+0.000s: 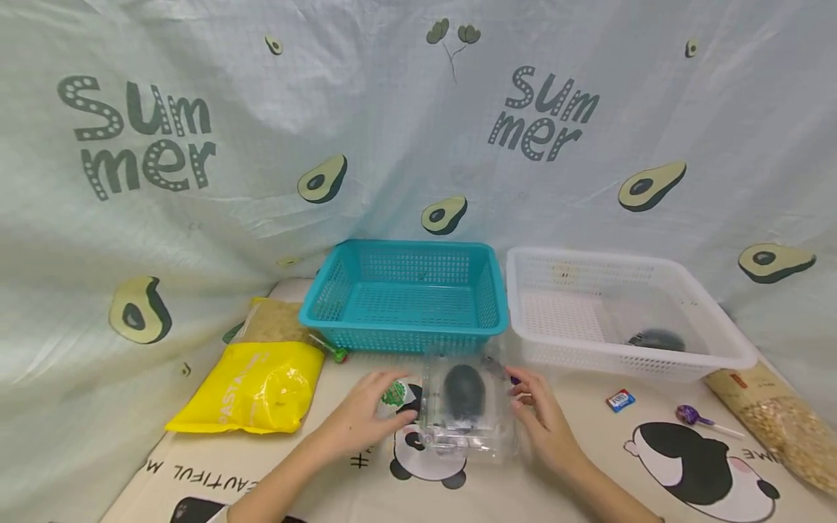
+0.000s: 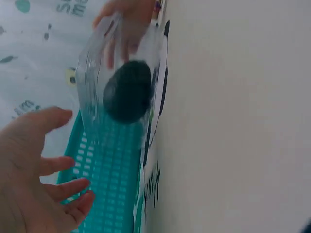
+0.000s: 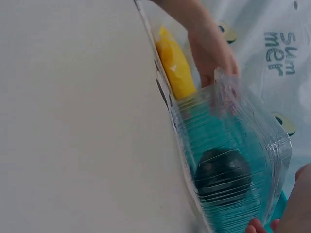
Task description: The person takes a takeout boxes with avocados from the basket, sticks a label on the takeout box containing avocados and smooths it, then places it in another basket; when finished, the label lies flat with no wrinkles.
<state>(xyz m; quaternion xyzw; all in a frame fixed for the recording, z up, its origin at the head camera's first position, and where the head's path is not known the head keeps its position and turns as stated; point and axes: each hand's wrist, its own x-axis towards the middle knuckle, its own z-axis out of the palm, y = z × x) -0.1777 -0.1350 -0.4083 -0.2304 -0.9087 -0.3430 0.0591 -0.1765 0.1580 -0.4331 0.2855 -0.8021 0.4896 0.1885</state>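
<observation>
A clear plastic clamshell box (image 1: 434, 434) stands on the cloth in front of the baskets, with a dark avocado (image 1: 464, 392) inside it. To its left is my left hand (image 1: 366, 410), fingers spread and apart from the box. My right hand (image 1: 543, 421) is at the box's right side, fingers loosely bent; whether the fingertips touch the plastic is unclear. In the left wrist view, a gap shows between the left hand (image 2: 39, 179) and the box. The right wrist view shows only part of the right hand (image 3: 299, 206), beside the box.
Behind stand a teal basket (image 1: 405, 321) and a white basket (image 1: 546, 345) holding a dark item. A yellow pasta bag (image 1: 255, 388) and green lollipop (image 1: 338, 354) lie left. Right are a small wrapped candy (image 1: 620, 400), purple lollipop (image 1: 689, 415) and grain bag (image 1: 778, 421).
</observation>
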